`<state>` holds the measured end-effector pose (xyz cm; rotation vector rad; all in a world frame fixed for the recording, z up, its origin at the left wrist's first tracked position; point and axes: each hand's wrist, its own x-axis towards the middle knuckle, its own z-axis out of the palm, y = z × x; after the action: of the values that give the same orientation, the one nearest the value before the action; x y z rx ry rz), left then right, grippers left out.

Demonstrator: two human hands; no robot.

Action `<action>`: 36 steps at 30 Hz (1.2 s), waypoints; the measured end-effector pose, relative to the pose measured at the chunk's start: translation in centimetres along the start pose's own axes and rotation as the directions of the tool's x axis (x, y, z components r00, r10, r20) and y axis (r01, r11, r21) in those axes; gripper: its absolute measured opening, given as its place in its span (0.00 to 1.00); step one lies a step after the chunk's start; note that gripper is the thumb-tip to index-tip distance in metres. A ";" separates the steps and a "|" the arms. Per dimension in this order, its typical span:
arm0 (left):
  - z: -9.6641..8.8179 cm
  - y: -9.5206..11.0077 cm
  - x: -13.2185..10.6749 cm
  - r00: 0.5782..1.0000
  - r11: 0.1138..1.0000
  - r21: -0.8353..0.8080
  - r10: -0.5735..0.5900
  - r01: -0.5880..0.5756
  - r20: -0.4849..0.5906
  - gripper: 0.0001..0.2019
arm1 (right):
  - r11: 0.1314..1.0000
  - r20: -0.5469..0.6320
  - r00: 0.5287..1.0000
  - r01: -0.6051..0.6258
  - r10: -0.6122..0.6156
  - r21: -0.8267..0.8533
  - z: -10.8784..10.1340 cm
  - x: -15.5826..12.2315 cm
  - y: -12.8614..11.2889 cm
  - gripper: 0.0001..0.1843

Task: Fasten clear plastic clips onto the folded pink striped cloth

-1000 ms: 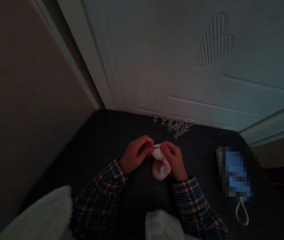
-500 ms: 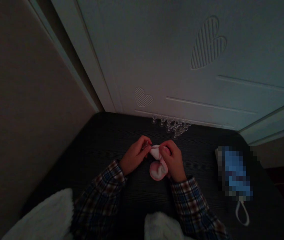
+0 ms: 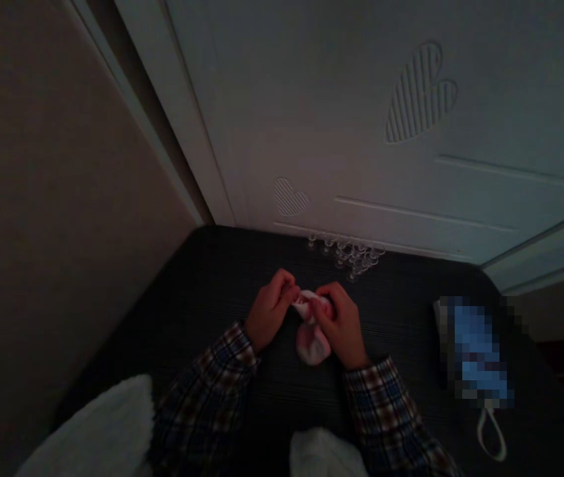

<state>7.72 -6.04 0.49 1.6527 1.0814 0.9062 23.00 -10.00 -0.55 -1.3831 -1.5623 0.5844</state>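
A small pink and white sock [image 3: 310,341] lies bunched on the dark table [image 3: 212,291] in dim light. My left hand [image 3: 271,310] pinches its upper edge from the left with closed fingers. My right hand [image 3: 341,323] grips the same upper edge from the right, fingers curled over the fabric. Both hands meet above the sock's rounded lower part. Both my sleeves are plaid.
A cluster of small clear rings [image 3: 351,253] lies at the table's far edge against a white panel with heart shapes [image 3: 418,93]. A blurred blue object with a white loop [image 3: 475,351] sits at the right. White fluffy fabric [image 3: 93,437] lies at the near edge.
Both hands have kept hold of the sock and worked its top, and the sock now looks more bunched and narrower. The view has shifted slightly.
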 end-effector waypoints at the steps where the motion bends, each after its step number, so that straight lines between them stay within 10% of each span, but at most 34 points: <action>1: 0.0 0.0 -0.1 1.000 0.999 -0.033 0.004 -0.004 0.008 0.08 | 0.998 0.018 0.999 -0.052 0.051 0.037 0.0 0.0 0.0 0.04; 9: -0.4 -0.3 0.2 0.996 0.973 -0.230 -0.011 -0.010 -0.091 0.07 | 0.830 0.082 0.957 -0.283 0.278 0.481 -0.4 0.2 0.2 0.10; 17: 0.2 -0.1 0.3 1.000 0.988 -0.157 -0.012 0.011 -0.008 0.07 | 0.859 -0.174 0.933 -0.205 0.317 0.469 -1.3 0.3 -0.4 0.10; 22: -0.1 -0.4 0.8 0.999 0.959 -0.283 -0.036 0.023 -0.040 0.08 | 0.903 -0.453 0.813 -0.191 0.365 0.384 -2.0 0.1 0.1 0.09; 29: 0.1 -0.3 0.7 0.996 0.939 -0.331 -0.078 0.091 0.053 0.09 | 0.951 -0.257 0.936 -0.175 0.242 0.256 -0.4 -0.1 0.6 0.03; 36: -0.3 0.6 0.8 0.994 0.944 -0.312 -0.089 0.106 0.070 0.12 | 0.955 -0.346 0.900 -0.196 0.265 0.223 -0.6 -0.2 1.3 0.08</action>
<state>7.84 -5.34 1.27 1.3405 0.9184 0.9113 24.13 -9.99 -1.40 -1.4503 -1.0221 0.5526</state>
